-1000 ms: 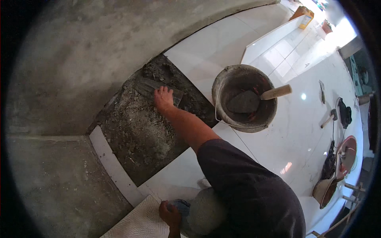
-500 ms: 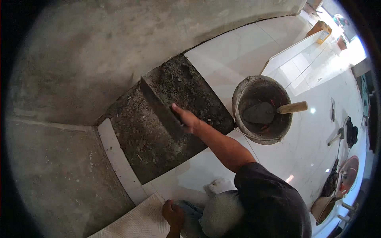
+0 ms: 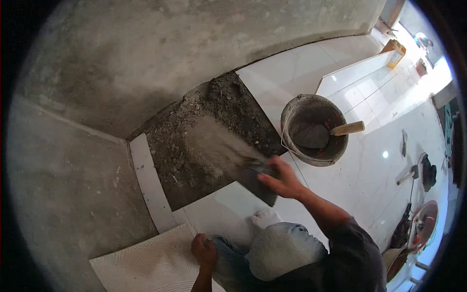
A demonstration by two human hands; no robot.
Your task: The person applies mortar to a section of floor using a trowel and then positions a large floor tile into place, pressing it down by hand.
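Note:
My right hand (image 3: 284, 181) grips a dark flat trowel (image 3: 254, 176) at the near edge of a rough grey mortar bed (image 3: 194, 146). A smoother smeared streak runs across the bed from the trowel's blade. My left hand (image 3: 204, 252) rests low by my bent knee (image 3: 282, 248), on the edge of a loose white tile (image 3: 141, 265) with a ridged back. Its fingers are hidden. White glossy floor tiles (image 3: 292, 78) border the bed on the right and near sides.
A grimy bucket (image 3: 292, 136) stands just right of the bed, with a wooden-handled trowel (image 3: 346, 128) in it. A narrow white tile strip (image 3: 148, 182) lines the bed's left edge. Bare concrete walls rise to the left and behind. Tools and a bowl (image 3: 423, 226) lie at the far right.
My right hand has drawn the trowel back across the mortar bed toward my body, leaving a smoothed streak. The view has swung left. The left hand stays by the knee.

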